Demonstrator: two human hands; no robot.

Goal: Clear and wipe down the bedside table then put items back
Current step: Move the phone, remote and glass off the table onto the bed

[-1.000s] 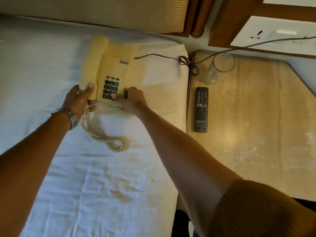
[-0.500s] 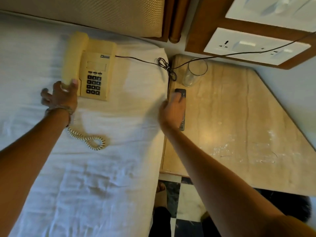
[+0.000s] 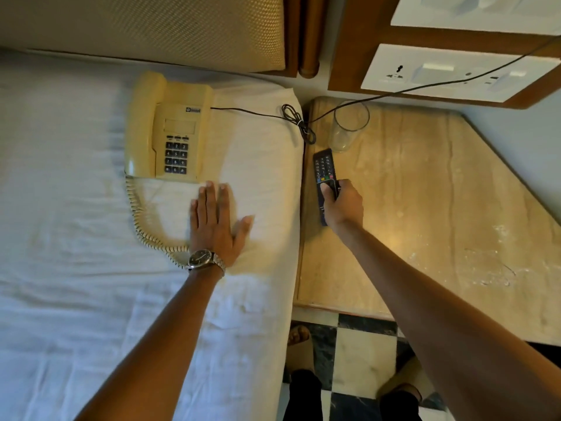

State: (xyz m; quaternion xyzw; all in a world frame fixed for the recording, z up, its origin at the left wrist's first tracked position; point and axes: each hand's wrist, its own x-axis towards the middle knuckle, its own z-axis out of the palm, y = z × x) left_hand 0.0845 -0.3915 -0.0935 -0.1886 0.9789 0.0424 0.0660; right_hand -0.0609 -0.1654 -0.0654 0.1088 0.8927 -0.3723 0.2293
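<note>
The marble-topped bedside table (image 3: pixel 425 214) stands right of the bed. A black remote (image 3: pixel 324 171) lies at the table's left edge, and my right hand (image 3: pixel 343 205) is closed around its near half, thumb on the buttons. An empty clear glass (image 3: pixel 346 129) stands just beyond the remote. A cream corded phone (image 3: pixel 170 129) rests on the white bedsheet (image 3: pixel 76 208), its coiled cord (image 3: pixel 142 220) trailing toward me. My left hand (image 3: pixel 217 226), watch on the wrist, lies flat and open on the sheet just in front of the phone.
A thin black cable (image 3: pixel 425 86) runs from the phone across the table's back corner toward the wall switch panel (image 3: pixel 449 74). A padded headboard (image 3: pixel 151 25) backs the bed. Checkered floor (image 3: pixel 361 354) and my feet show below the table's front edge.
My left hand left the phone's handset and now lies flat on the sheet in front of the phone. My right hand moved from the phone to the remote and closed on it.
</note>
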